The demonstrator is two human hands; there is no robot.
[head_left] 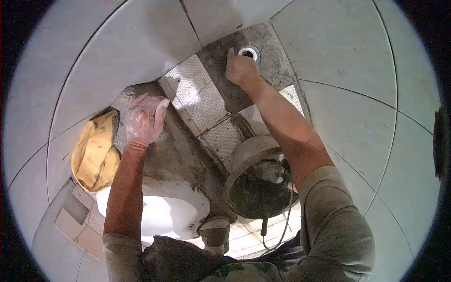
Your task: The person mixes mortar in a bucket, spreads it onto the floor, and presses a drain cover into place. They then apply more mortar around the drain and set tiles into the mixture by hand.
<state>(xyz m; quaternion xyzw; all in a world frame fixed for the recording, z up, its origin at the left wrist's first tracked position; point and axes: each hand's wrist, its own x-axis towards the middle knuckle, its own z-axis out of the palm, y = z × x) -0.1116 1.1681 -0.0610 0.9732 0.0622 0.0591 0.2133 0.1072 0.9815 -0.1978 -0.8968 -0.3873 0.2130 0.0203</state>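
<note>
My right hand [242, 70] is low over a patch of rough grey mortar [218, 68], right beside a round drain ring [256, 52] with a pale rim and dark hole. Its fingers are curled under, and whatever they may hold is hidden. On the left, my left hand [144, 120], coated in whitish dust, leans on the grey cement surface with its thumb apart and its fingertips bent out of sight. Small-patterned white floor tiles [199, 94] lie between the two hands, bordering the mortar.
A crumpled yellow bag [96, 152] lies left of my left hand. A dark round bucket [230, 188] with a tool inside stands under my right arm. Below are a white rounded object [174, 211] and tile pieces [70, 223]. Large pale wall tiles [343, 51] surround the space.
</note>
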